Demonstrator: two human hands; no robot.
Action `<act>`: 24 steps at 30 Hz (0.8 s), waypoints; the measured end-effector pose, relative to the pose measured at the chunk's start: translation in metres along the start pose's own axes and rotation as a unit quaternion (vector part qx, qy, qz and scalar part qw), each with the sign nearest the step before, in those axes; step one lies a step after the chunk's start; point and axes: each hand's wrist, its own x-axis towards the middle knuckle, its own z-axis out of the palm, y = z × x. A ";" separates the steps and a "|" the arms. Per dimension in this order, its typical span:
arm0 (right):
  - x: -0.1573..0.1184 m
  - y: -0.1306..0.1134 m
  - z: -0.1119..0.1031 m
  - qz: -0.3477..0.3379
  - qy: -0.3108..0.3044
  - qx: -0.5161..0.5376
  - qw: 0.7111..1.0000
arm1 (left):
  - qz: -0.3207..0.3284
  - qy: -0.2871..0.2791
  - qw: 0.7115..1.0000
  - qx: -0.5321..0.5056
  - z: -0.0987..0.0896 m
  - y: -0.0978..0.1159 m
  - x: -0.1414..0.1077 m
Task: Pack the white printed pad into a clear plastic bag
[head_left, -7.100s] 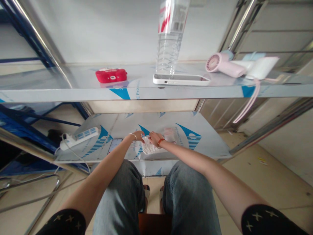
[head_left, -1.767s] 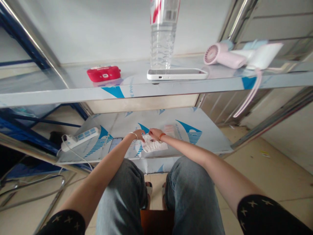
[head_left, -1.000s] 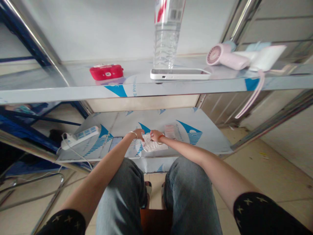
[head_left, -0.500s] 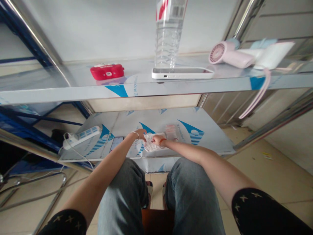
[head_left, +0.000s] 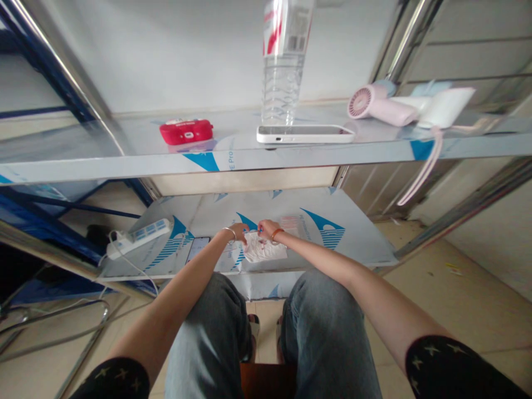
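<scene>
Landmark: the lower shelf of the steel rack.
Packet: a small white plastic packet is lying on this shelf, near its front edge.
Left hand: its grip is pinched on the packet's upper left corner.
Right hand: its grip is closed on the top edge, probably on a small piece.
Changed: since half a second ago the hands are drawn closer together over the packet.
Left of packet: a phone and a power strip are seen.
</scene>
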 end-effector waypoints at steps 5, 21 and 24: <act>0.001 -0.012 -0.012 -0.057 0.040 0.030 0.997 | 0.012 0.003 1.000 -0.005 -0.004 0.003 -0.003; -0.013 -0.026 -0.017 -0.131 -0.049 -0.048 0.989 | 0.021 0.014 0.999 -0.041 -0.004 -0.004 -0.003; -0.013 -0.021 -0.013 -0.147 -0.055 -0.058 0.986 | 0.047 0.010 0.997 -0.054 -0.005 -0.005 -0.002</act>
